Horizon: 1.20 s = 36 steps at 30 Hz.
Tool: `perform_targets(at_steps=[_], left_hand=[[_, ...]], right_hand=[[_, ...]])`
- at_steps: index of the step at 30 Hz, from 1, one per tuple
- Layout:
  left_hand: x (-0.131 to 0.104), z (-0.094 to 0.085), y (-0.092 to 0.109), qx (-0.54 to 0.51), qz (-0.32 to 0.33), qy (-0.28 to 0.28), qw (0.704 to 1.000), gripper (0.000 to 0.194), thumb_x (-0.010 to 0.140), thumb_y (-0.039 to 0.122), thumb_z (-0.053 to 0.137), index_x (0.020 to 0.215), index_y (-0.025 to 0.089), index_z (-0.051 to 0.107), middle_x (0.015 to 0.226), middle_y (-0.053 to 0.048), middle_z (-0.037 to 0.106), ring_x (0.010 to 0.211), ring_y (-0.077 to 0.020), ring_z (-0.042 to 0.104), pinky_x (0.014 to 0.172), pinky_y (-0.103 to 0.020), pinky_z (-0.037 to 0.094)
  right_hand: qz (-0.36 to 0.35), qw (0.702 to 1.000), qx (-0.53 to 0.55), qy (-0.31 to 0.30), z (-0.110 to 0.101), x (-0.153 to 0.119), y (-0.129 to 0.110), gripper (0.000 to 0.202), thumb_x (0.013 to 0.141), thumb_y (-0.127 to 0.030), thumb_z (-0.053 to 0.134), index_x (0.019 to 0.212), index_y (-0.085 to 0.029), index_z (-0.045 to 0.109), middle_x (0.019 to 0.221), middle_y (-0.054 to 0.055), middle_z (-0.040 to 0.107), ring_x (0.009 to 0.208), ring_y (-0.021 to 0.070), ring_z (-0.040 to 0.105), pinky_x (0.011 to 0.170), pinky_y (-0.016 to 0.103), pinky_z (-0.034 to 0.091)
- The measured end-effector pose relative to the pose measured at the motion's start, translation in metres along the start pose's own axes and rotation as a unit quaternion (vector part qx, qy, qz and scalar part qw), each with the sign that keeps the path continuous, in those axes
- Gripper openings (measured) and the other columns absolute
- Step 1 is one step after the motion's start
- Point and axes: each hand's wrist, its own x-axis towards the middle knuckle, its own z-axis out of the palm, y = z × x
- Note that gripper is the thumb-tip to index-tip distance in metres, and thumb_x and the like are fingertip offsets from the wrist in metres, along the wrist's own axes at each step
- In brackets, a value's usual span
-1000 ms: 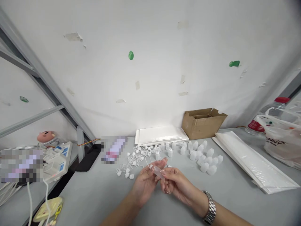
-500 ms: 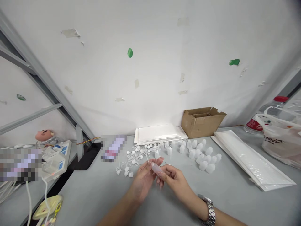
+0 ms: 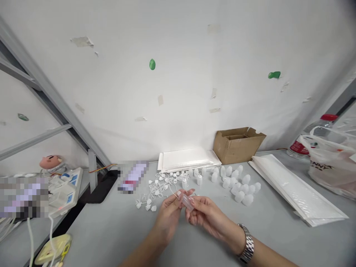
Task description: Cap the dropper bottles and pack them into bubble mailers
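A small translucent bottle [image 3: 188, 203] lies tilted between my two hands, above the grey table. My left hand [image 3: 169, 214] pinches its upper left end, where a small white cap [image 3: 179, 193] with a thin cord shows between the fingers. How firmly the cap sits on the bottle I cannot tell. My right hand [image 3: 208, 216] grips the bottle's body from the right, thumb on top and fingers curled under. Just beyond the hands stand two small white bottles, a left one [image 3: 184, 183] and a right one [image 3: 199, 180]. Loose white caps with looped cords [image 3: 159, 188] lie to the left.
Several frosted bottles [image 3: 239, 188] stand at right. White padded mailers [image 3: 183, 158] lie by the wall beside an open cardboard box [image 3: 239, 146]; more mailers [image 3: 300, 189] lie at right. A plastic bag [image 3: 330, 163] and a phone-like blurred object [image 3: 133, 177] flank the table.
My right hand's fingers have shifted around the bottle, and its wrist has turned slightly. My left hand keeps its pinch at the cap end. The whole view has moved a little.
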Motion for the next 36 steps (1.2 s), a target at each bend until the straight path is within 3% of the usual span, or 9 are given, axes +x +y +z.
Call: perform_targets(at_steps=[2,5,8,15,22,26,30,36], left_hand=[[0.001,-0.002,0.0,0.022,0.018,0.025,0.999,0.018,0.071,0.032,0.069,0.072,0.015,0.071,0.096,-0.01,0.07,0.119,-0.03,0.046,0.094,-0.038,0.033],[0.003,-0.005,-0.003,0.016,0.017,0.032,0.999,0.018,0.071,0.033,0.069,0.071,0.014,0.071,0.104,-0.011,0.068,0.113,-0.0303,0.049,0.087,-0.038,0.038],[0.003,-0.005,-0.007,-0.006,0.004,0.016,1.0,0.021,0.072,0.036,0.068,0.073,0.015,0.072,0.107,-0.011,0.067,0.106,-0.0296,0.053,0.082,-0.038,0.041],[0.001,0.001,-0.013,0.012,0.013,-0.007,1.0,0.028,0.069,0.038,0.07,0.088,0.018,0.072,0.112,-0.013,0.067,0.118,-0.0319,0.047,0.099,-0.044,0.031],[-0.003,0.007,0.004,0.047,0.014,-0.025,0.999,0.046,0.068,0.039,0.071,0.11,0.022,0.065,0.12,-0.011,0.063,0.119,-0.0308,0.048,0.103,-0.044,0.03],[-0.001,0.004,0.01,0.04,0.0,-0.012,0.999,0.034,0.076,0.043,0.062,0.098,0.019,0.07,0.117,-0.011,0.065,0.121,-0.0284,0.047,0.102,-0.04,0.032],[0.001,0.002,0.01,0.049,0.002,-0.009,0.999,0.025,0.077,0.037,0.063,0.083,0.015,0.072,0.105,-0.012,0.07,0.115,-0.028,0.052,0.101,-0.039,0.034],[0.002,0.001,0.004,-0.003,-0.027,-0.033,0.999,0.026,0.078,0.035,0.062,0.096,0.017,0.069,0.121,-0.011,0.062,0.124,-0.027,0.044,0.103,-0.039,0.032]], right_hand=[[-0.032,0.995,-0.084,0.045,0.001,0.0,-0.001,0.029,0.069,-0.04,0.072,0.072,-0.012,0.066,0.063,0.002,0.065,0.053,0.0098,0.055,0.055,0.022,0.043],[-0.092,0.963,-0.221,0.124,0.001,-0.002,0.001,0.027,0.067,-0.038,0.074,0.078,-0.015,0.065,0.06,-0.001,0.062,0.056,0.0112,0.055,0.056,0.023,0.043],[-0.12,0.944,-0.27,0.147,-0.001,-0.004,0.007,0.027,0.071,-0.041,0.069,0.077,-0.015,0.064,0.059,-0.002,0.06,0.055,0.0114,0.053,0.056,0.024,0.042],[-0.052,0.99,-0.107,0.07,0.004,-0.002,0.002,0.036,0.072,-0.044,0.068,0.056,-0.013,0.057,0.05,-0.001,0.058,0.042,0.0068,0.047,0.045,0.02,0.037],[-0.018,0.999,0.042,-0.012,0.002,-0.001,-0.001,0.033,0.073,-0.04,0.069,0.064,-0.009,0.065,0.053,0.004,0.063,0.04,0.0056,0.049,0.046,0.018,0.038],[0.015,0.999,0.042,-0.016,-0.001,-0.001,0.003,0.033,0.077,-0.038,0.066,0.071,-0.006,0.067,0.055,0.007,0.066,0.042,0.0067,0.054,0.044,0.016,0.037],[0.02,0.999,0.029,-0.004,0.001,-0.002,0.003,0.033,0.076,-0.038,0.067,0.064,-0.008,0.064,0.055,0.008,0.067,0.041,0.0062,0.053,0.043,0.016,0.036],[-0.025,0.998,-0.04,0.037,0.002,-0.002,0.006,0.031,0.07,-0.041,0.071,0.064,-0.011,0.063,0.056,0.003,0.065,0.045,0.0069,0.052,0.047,0.019,0.038]])
